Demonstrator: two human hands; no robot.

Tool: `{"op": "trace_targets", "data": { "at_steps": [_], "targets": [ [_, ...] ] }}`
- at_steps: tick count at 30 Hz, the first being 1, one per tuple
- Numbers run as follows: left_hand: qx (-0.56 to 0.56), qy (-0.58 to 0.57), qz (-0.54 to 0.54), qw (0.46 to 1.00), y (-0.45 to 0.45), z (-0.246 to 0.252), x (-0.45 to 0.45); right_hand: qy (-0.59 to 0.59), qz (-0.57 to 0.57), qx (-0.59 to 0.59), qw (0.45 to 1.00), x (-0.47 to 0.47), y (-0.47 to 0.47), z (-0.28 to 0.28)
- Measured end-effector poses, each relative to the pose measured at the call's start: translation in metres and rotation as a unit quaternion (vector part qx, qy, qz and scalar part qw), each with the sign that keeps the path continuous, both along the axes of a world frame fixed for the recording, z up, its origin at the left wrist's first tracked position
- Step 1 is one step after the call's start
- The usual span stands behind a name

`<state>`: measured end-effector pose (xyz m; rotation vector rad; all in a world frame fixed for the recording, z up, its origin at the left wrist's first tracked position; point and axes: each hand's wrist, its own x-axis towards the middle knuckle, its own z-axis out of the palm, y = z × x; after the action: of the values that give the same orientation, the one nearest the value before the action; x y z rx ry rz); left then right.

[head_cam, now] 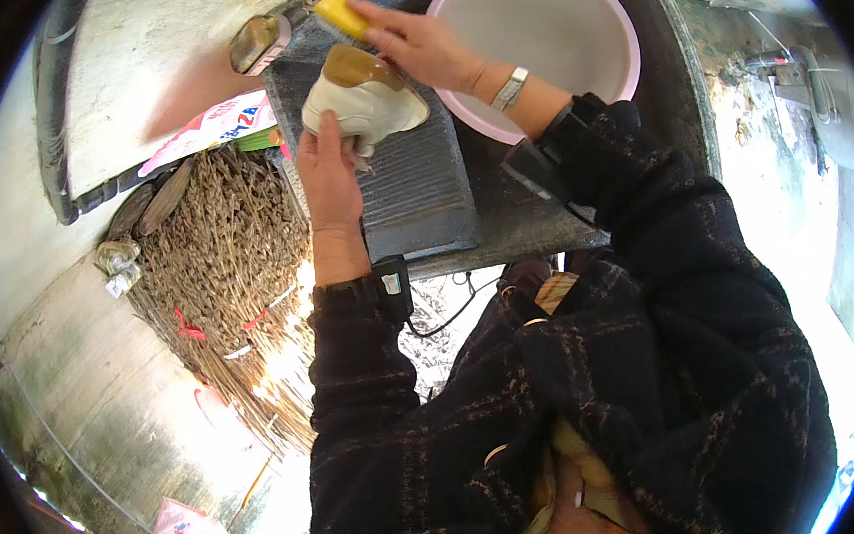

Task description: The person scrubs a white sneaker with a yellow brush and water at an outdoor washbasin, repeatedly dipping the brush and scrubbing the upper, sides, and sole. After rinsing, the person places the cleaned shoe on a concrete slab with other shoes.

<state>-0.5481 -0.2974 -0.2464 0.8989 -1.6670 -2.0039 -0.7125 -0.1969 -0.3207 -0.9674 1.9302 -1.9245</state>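
Observation:
A white shoe (363,106) with a tan-brown heel patch is in my left hand (330,169), held above a dark ribbed washboard slab (417,185). My thumb lies along its side, and the other fingers are mostly hidden behind it. My right hand (421,45) grips a yellow scrub brush (342,16) just above the shoe's heel; its bristles point down and look blurred. Below my right forearm stands a pink-rimmed basin (633,62). Its inside looks pale grey, and I cannot tell how much liquid it holds.
A dark stone sink (687,88) surrounds the washboard and basin. On its back-left corner sits a small soap dish (274,49). A bundle of dried stalks (221,230) leans at the left, beside a printed plastic bag (217,129). A black cable (440,332) hangs below the sink.

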Motion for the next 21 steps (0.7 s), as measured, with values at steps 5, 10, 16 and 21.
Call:
{"op": "trace_targets", "data": {
  "at_steps": [5, 10, 16, 21],
  "targets": [
    [0.094, 0.024, 0.033, 0.995, -0.018, 0.021, 0.001, 0.005, -0.115, 0.259, 0.959, -0.04, 0.08, -0.048],
    [0.198, 0.062, 0.064, 0.976, -0.011, 0.043, 0.016, 0.109, -0.126, 0.515, 0.841, -0.049, 0.143, -0.118],
    [0.274, 0.046, 0.102, 0.955, -0.007, 0.052, 0.03, 0.1, -0.134, 0.449, 0.878, -0.047, 0.147, -0.114],
    [0.228, 0.042, 0.1, 0.968, -0.011, 0.039, 0.025, 0.095, -0.03, 0.334, 0.937, -0.033, 0.131, -0.086]
  ]
}}
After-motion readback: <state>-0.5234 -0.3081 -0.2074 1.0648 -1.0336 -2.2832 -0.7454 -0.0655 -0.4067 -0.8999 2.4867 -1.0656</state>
